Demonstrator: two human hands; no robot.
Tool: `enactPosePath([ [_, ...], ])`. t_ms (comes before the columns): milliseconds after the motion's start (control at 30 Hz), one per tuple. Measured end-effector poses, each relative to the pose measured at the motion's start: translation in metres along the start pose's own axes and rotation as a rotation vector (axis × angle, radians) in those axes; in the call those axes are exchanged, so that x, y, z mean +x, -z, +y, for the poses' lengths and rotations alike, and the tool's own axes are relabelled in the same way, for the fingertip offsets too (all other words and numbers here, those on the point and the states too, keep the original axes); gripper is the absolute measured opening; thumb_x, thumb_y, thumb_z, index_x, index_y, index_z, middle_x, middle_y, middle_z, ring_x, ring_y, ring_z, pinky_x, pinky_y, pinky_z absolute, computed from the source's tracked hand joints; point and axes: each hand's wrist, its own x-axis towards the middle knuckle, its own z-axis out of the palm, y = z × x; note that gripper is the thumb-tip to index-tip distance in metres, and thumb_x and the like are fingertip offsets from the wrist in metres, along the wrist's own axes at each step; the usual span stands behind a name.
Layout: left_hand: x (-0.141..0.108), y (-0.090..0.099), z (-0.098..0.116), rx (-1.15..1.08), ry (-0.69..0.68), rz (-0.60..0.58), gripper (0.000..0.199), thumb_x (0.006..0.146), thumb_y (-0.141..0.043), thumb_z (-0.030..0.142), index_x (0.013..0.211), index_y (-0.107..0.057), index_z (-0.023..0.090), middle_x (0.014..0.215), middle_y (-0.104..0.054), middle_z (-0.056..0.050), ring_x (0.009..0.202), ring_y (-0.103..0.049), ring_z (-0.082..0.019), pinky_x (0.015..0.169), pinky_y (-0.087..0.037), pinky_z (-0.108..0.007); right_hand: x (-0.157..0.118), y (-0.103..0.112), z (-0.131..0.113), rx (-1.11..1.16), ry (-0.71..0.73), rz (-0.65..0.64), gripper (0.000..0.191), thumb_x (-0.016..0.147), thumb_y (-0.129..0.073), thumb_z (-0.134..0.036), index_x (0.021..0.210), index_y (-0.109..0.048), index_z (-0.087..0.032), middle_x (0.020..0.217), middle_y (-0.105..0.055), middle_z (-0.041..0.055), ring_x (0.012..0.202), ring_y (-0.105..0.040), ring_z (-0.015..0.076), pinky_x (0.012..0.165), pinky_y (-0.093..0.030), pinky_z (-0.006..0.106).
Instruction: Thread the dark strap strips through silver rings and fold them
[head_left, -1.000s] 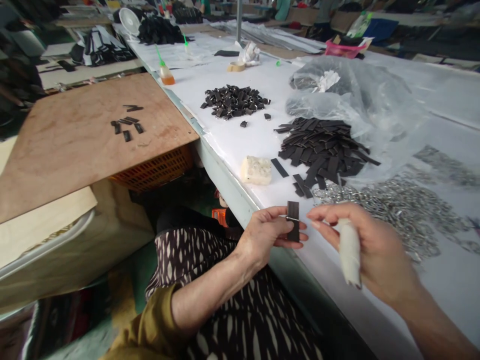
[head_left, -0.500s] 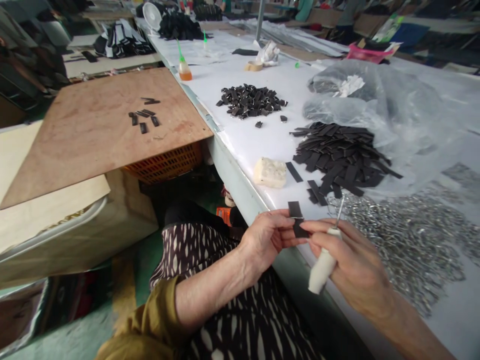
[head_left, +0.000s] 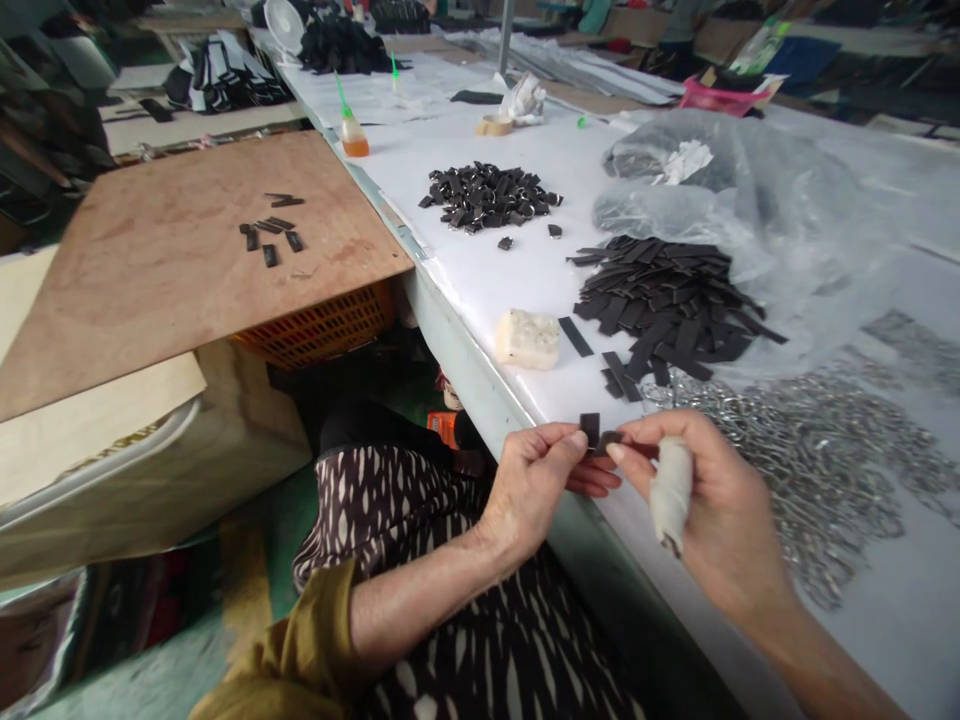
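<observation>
Had a little black strip (head_left: 590, 430) pinched between thumb and fingers of my left hand (head_left: 532, 490), just in from the table's near edge. My right hand (head_left: 712, 500) was curled round a white-wrapped awl (head_left: 671, 490), fingertips up against the strip. What looked like finished bits sat in a small pile (head_left: 487, 197) mid-table, but the bigger heap of plain black strips (head_left: 667, 310) and those silver metal clips (head_left: 810, 470) looked like plenty left.

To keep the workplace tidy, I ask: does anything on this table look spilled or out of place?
Small silver metal pieces lie loose across the white table beside the clear plastic bag, so they look spilled.
</observation>
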Motion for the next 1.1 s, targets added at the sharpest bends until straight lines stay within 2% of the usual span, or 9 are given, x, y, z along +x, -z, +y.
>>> enactPosePath([
  [100, -0.0021, -0.0005, -0.0006, 0.045, -0.035, -0.021, 0.030, 0.076, -0.060, 0.036, 0.081, -0.065, 0.007, 0.070, -0.065, -0.009, 0.062, -0.061, -0.016, 0.066, -0.049, -0.029, 0.0021, 0.0027, 0.0007, 0.056, -0.074, -0.058, 0.013, 0.077, -0.061, -0.029, 0.083, -0.050, -0.024, 0.074, -0.059, -0.0022, 0.059, -0.055, 0.0100, 0.051, -0.046, 0.021],
  [233, -0.0019, -0.0019, -0.0017, 0.094, -0.054, 0.015, 0.023, 0.072, -0.065, 0.027, 0.082, -0.065, 0.006, 0.066, -0.063, -0.007, 0.062, -0.057, -0.013, 0.066, -0.046, -0.027, 0.0026, 0.0017, -0.0006, 0.144, -0.153, -0.114, 0.011, 0.079, -0.059, -0.029, 0.082, -0.050, -0.024, 0.069, -0.057, -0.0037, 0.057, -0.054, 0.0095, 0.051, -0.045, 0.021],
  [400, -0.0015, -0.0030, -0.0007, 0.142, -0.069, 0.007, 0.020, 0.079, -0.056, 0.025, 0.077, -0.064, 0.007, 0.064, -0.061, -0.008, 0.062, -0.058, -0.016, 0.068, -0.047, -0.032, 0.0037, -0.0008, 0.0003, 0.141, -0.152, -0.076, 0.015, 0.075, -0.063, -0.029, 0.079, -0.050, -0.023, 0.075, -0.058, -0.0026, 0.061, -0.055, 0.0098, 0.053, -0.046, 0.021],
  [633, -0.0025, -0.0034, 0.0035, 0.129, -0.061, 0.029, 0.019, 0.077, -0.056, 0.024, 0.075, -0.063, 0.006, 0.061, -0.061, -0.008, 0.060, -0.059, -0.017, 0.067, -0.048, -0.033, 0.0046, -0.0008, 0.0006, 0.157, -0.117, -0.041, 0.014, 0.075, -0.063, -0.030, 0.082, -0.052, -0.024, 0.092, -0.061, 0.0014, 0.074, -0.060, 0.0139, 0.059, -0.051, 0.026],
  [1000, -0.0033, -0.0034, -0.0014, 0.172, -0.091, 0.036, 0.020, 0.079, -0.055, 0.026, 0.074, -0.063, 0.008, 0.066, -0.060, -0.006, 0.061, -0.058, -0.015, 0.066, -0.048, -0.030, 0.0039, -0.0011, 0.0022, 0.141, -0.100, -0.030, 0.015, 0.074, -0.064, -0.027, 0.079, -0.051, -0.025, 0.088, -0.060, -0.0003, 0.073, -0.058, 0.0135, 0.058, -0.048, 0.025],
  [1100, -0.0034, -0.0010, -0.0020, 0.250, -0.075, 0.022, 0.021, 0.079, -0.055, 0.028, 0.073, -0.064, 0.010, 0.063, -0.057, -0.004, 0.057, -0.055, -0.012, 0.058, -0.046, -0.025, 0.0048, -0.0004, 0.0029, 0.144, -0.111, -0.049, 0.014, 0.075, -0.064, -0.027, 0.078, -0.051, -0.025, 0.085, -0.060, -0.0010, 0.069, -0.057, 0.0121, 0.057, -0.047, 0.024],
])
